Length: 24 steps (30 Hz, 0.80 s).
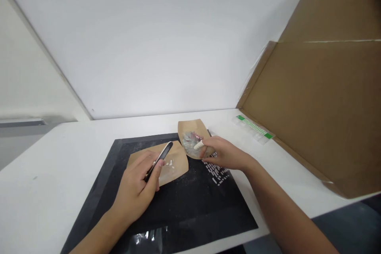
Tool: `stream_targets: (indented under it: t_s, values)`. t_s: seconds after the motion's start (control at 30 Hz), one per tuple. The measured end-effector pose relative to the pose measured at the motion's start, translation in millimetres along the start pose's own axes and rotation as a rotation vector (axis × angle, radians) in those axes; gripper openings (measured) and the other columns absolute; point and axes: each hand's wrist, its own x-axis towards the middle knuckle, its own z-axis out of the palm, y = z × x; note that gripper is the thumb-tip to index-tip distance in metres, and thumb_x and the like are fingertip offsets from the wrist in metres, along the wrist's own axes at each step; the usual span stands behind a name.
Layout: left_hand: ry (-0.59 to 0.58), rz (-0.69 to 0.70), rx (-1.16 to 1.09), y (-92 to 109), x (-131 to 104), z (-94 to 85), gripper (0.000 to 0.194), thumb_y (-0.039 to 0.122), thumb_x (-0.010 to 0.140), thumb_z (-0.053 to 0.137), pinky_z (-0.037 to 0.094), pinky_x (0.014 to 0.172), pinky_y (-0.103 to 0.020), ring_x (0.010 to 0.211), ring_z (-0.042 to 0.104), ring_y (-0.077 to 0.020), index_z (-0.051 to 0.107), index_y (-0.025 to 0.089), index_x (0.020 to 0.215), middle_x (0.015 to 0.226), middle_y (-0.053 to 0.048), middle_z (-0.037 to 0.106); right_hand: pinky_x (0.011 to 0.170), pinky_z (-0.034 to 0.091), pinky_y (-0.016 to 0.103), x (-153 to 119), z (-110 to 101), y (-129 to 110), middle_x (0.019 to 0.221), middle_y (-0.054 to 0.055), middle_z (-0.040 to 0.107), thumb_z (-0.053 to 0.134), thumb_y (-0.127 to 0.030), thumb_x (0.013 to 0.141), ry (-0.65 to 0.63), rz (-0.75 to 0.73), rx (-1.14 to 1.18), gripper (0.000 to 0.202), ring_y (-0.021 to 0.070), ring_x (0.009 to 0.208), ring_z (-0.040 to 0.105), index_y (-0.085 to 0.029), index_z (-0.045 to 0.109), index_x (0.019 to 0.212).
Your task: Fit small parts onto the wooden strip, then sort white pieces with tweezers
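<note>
Left hand [139, 182]: fingers are gripping a black-and-white tool [164, 153] above the black mat [193, 210] | Right hand [224, 152]: fingers are bending close together over the mat's far-edge tray [190, 124], hold I can't tell

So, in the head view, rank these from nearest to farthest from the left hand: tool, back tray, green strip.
1. Tool, held in the left hand.
2. Back tray, ahead and to the right.
3. Green strip, farther right, beside the cardboard.

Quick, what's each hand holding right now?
Left hand: closed around a slim black-and-white tool.
Right hand: white piece at one finger; gripped or worn, can't tell.
</note>
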Motion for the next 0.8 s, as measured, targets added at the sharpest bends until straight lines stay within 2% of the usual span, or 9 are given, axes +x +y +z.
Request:
stream_targets:
  t_s: [0.13,0.23,0.33,0.43,0.53,0.67,0.8]
  values:
    - [-0.01,0.005,0.002,-1,-1,0.1,0.027,0.029,0.105,0.05,0.049,0.073,-0.03,0.075,0.063,-0.0181,0.064,0.021,0.083,0.065,0.0,0.061,0.081,0.057,0.032,-1,0,3,0.092,0.002,0.08,0.074,-0.026,0.089,0.009,0.047,0.059,0.006,0.0201,0.086,0.075,-0.023,0.071,0.093]
    - [-0.011,0.003,-0.009,-1,0,0.5,0.025,0.029,0.105,0.05,0.049,0.072,-0.029,0.074,0.063,-0.0175,0.065,0.021,0.086,0.067,0.0,0.062,0.081,0.057,0.032,2,0,3,0.097,0.003,0.079,0.072,-0.025,0.091,0.104,0.072,0.064,0.006,0.0195,0.089,0.075,-0.023,0.071,0.096]
    - [-0.004,0.005,-0.013,-1,-1,0.9,0.026,0.029,0.105,0.05,0.049,0.073,-0.029,0.076,0.064,-0.0176,0.065,0.02,0.086,0.069,-0.001,0.062,0.086,0.059,0.035,5,3,4,0.102,0.006,0.078,0.071,-0.027,0.092,0.194,0.135,0.173,0.012,0.0202,0.093,0.075,-0.022,0.066,0.101]
    - [-0.003,0.002,-0.017,-1,-1,0.9,0.025,0.029,0.105,0.049,0.049,0.071,-0.029,0.072,0.063,-0.0168,0.066,0.02,0.089,0.07,-0.001,0.063,0.077,0.061,0.034,7,8,9,0.101,0.008,0.078,0.073,-0.032,0.09,0.246,0.223,0.263,0.019,0.0203,0.088,0.075,-0.022,0.057,0.094]
    - [-0.005,-0.013,-0.011,1,-1,1.1,0.023,0.031,0.105,0.049,0.049,0.067,-0.029,0.067,0.061,-0.0159,0.066,0.02,0.094,0.071,0.0,0.064,0.07,0.061,0.033,8,10,14,0.1,0.007,0.078,0.076,-0.033,0.087,0.278,0.271,0.242,0.025,0.02,0.084,0.075,-0.023,0.053,0.089]
    - [0.002,0.018,0.0,2,-1,1.5,0.026,0.029,0.105,0.049,0.05,0.075,-0.03,0.075,0.064,-0.018,0.067,0.02,0.091,0.071,-0.001,0.066,0.076,0.061,0.034,8,10,10,0.103,0.006,0.08,0.076,-0.032,0.087,0.317,0.258,0.226,0.02,0.021,0.092,0.076,-0.022,0.06,0.092]
    - [0.011,0.049,-0.005,2,-1,1.5,0.028,0.026,0.105,0.048,0.051,0.078,-0.031,0.081,0.065,-0.0186,0.067,0.02,0.085,0.074,-0.002,0.067,0.075,0.061,0.032,13,13,-7,0.099,0.005,0.081,0.076,-0.034,0.088,0.324,0.226,0.189,0.018,0.0212,0.088,0.077,-0.022,0.07,0.101]
